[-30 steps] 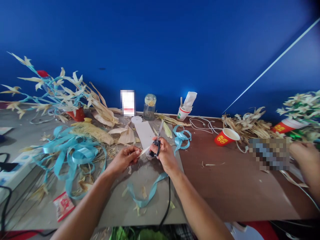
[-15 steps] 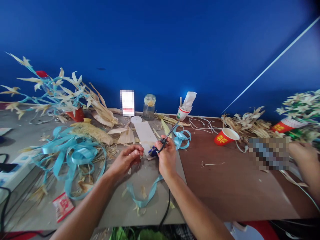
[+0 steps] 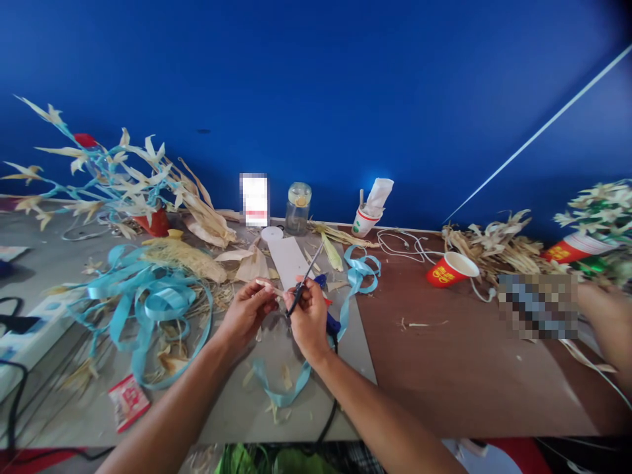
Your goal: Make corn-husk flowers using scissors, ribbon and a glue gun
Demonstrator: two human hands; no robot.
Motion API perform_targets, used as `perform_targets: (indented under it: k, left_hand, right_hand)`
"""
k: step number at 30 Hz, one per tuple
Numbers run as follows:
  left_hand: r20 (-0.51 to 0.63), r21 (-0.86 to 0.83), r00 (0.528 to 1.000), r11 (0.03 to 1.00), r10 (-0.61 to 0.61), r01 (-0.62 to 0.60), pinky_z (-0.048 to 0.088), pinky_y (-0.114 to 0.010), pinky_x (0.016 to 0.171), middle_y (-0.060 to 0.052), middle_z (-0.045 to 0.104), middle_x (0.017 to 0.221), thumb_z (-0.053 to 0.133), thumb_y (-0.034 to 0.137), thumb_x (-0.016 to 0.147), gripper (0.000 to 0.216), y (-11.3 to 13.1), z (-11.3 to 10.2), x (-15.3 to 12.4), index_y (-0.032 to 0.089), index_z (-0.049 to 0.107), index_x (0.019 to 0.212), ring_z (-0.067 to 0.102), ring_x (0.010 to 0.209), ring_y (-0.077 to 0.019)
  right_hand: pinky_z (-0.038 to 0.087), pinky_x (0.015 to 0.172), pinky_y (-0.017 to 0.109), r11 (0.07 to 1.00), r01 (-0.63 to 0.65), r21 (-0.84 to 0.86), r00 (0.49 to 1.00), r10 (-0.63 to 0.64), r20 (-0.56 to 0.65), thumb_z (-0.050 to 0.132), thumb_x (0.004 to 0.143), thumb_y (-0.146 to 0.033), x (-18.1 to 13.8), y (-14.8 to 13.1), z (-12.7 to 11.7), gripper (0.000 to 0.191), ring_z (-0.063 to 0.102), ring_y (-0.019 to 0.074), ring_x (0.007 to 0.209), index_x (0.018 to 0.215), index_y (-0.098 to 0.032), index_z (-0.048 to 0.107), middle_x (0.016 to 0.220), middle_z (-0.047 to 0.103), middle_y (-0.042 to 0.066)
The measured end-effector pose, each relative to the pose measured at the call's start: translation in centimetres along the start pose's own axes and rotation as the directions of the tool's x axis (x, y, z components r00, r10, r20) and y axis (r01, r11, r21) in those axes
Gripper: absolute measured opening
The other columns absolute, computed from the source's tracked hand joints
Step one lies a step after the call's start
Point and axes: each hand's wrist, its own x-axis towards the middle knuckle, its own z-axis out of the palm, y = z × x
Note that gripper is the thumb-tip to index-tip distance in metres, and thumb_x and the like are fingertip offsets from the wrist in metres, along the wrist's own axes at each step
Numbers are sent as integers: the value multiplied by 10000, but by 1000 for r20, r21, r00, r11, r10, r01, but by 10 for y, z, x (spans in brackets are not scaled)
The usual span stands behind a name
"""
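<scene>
My left hand [image 3: 247,311] pinches a small pale strip of corn husk [image 3: 270,287] at the middle of the table. Close beside it on the right, my right hand [image 3: 309,315] is closed round a pair of scissors [image 3: 305,276]. The blades point up and away from me, and the husk strip reaches toward them. A blue glue gun [image 3: 330,321] lies on the grey board [image 3: 232,408] just right of my right hand. A light blue ribbon [image 3: 284,388] trails below both hands.
A tangle of light blue ribbon [image 3: 143,303] and husks lies on the left. A glass jar [image 3: 297,209], a white cup [image 3: 364,222] and a tipped red cup [image 3: 451,270] stand further back. Another person's hand [image 3: 605,316] works at the far right.
My right hand has come in to the left, beside my left hand, and the scissors swung right and then back up. The glue gun now shows beside my right hand.
</scene>
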Motion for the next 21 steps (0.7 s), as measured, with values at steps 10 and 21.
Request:
perform_targets:
  k: [10, 21]
  left_hand:
    - [-82, 60, 983, 986, 161, -157, 346, -191, 502, 52, 511, 580, 657, 303, 736, 198, 5, -9, 7, 153, 528, 725, 391, 446, -31]
    - [-145, 207, 948, 945, 285, -253, 331, -184, 466, 39, 563, 630, 618, 285, 767, 168, 10, -13, 7, 159, 518, 718, 442, 456, -41]
  right_hand:
    - [393, 543, 203, 988, -150, -22, 959, 151, 239, 680, 645, -280, -8, -14, -11, 394, 490, 89, 586, 979, -188, 491, 688, 542, -40]
    - [416, 560, 210, 937, -90, -337, 868, 240, 435, 660, 680, -276, -13, -14, -13, 305, 548, 119, 628, 942, -179, 538, 700, 571, -13]
